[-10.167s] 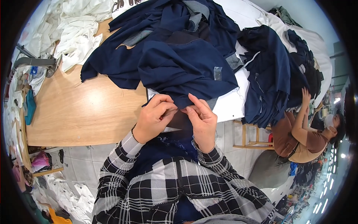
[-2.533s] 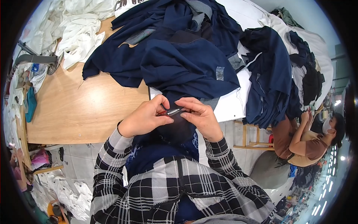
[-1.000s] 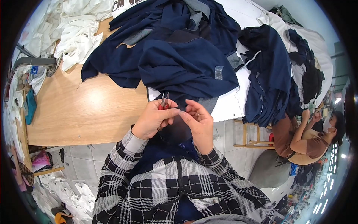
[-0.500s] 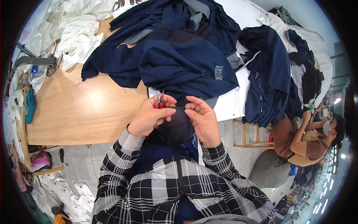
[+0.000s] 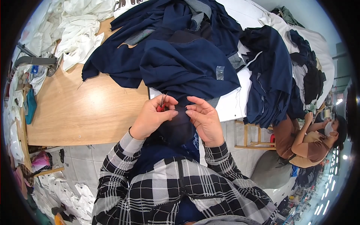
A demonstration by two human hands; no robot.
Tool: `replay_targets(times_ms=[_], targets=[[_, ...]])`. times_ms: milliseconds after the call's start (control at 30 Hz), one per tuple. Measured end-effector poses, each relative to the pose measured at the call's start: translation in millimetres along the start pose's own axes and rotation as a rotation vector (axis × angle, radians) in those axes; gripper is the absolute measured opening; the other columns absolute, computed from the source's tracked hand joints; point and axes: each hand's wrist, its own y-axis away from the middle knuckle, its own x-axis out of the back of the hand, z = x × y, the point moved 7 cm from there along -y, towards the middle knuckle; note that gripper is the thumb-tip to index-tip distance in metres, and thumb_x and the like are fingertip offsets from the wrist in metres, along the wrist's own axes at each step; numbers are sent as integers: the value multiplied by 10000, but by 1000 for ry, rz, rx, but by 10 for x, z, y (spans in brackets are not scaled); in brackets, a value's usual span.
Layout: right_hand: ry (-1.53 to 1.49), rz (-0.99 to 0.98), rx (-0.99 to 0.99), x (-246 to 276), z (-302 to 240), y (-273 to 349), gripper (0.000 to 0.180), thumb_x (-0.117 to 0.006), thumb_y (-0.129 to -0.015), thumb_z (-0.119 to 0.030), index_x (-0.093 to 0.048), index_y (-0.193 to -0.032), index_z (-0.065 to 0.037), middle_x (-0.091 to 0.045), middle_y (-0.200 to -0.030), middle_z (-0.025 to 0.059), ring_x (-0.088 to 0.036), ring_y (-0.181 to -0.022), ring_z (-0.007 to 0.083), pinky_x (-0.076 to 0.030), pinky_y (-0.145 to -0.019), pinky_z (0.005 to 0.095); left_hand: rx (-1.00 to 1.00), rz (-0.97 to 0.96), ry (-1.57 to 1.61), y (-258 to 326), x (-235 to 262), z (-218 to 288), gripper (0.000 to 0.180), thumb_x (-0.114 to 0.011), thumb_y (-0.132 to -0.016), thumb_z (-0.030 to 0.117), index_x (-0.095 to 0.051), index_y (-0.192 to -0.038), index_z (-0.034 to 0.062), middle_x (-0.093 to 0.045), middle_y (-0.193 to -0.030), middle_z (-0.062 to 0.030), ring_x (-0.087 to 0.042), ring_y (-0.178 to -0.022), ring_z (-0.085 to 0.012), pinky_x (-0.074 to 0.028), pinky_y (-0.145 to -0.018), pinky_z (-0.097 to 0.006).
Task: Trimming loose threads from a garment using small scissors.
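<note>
A pair of small thread snips (image 5: 161,106) with red handles sits in my left hand (image 5: 146,117), blades pointing away from me. The thumb and fingers of that hand also meet at the edge of a dark navy cloth (image 5: 176,129). Facing it, my right hand (image 5: 206,125) pinches the cloth's other side between thumb and forefinger. The cloth hangs down between my hands over my lap. Just beyond them a heap of navy garments (image 5: 180,62) covers the table, with a small clear plastic piece (image 5: 220,73) lying on it.
The wooden table (image 5: 71,112) spreads to the left, with white garments (image 5: 80,35) at its far left. More navy clothes (image 5: 268,75) drape over the right side. A masked person (image 5: 311,140) sits at the right near a wooden stool frame (image 5: 255,144).
The snips have turned slightly in my left hand, showing less of their red handles. Both hands stay in nearly the same place, and the cloth between them has shifted a little.
</note>
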Motion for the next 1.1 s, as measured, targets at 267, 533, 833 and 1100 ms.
replay_targets(times_ms=[267, 533, 833, 1100], targets=[[78, 42, 64, -27, -63, 13, 359, -624, -805, 75, -589, -1152, -10, -631, -956, 53, -588, -862, 89, -467, -775, 197, -428, 147, -464, 130, -59, 322, 191, -710, -760, 8, -634, -935, 0, -575, -839, -7, -510, -663, -53, -406, -580, -183], [234, -40, 178, -108, -113, -36, 395, -617, -816, 66, -551, -1199, 1, -613, -959, 46, -560, -874, 70, -442, -807, 186, -365, 68, -575, 63, -151, 259, 112, -633, -855, 106, -619, -906, 8, -608, -717, -34, -516, -553, -78, -407, -517, -211], [278, -131, 155, -100, -93, -49, 490, -597, -833, 49, -459, -1297, -30, -578, -922, 24, -539, -856, 62, -425, -783, 182, 52, -33, -124, -24, -115, 10, 133, -591, -909, 177, -583, -888, 46, -591, -656, -15, -459, -475, -31, -316, -417, -163], [251, -128, 127, -92, -88, -50, 560, -615, -821, 47, -416, -1339, -33, -595, -947, 45, -539, -851, 70, -426, -795, 187, 252, -87, 171, -35, -105, -109, 163, -603, -903, 209, -572, -856, 56, -588, -655, -16, -446, -449, -37, -278, -360, -176]])
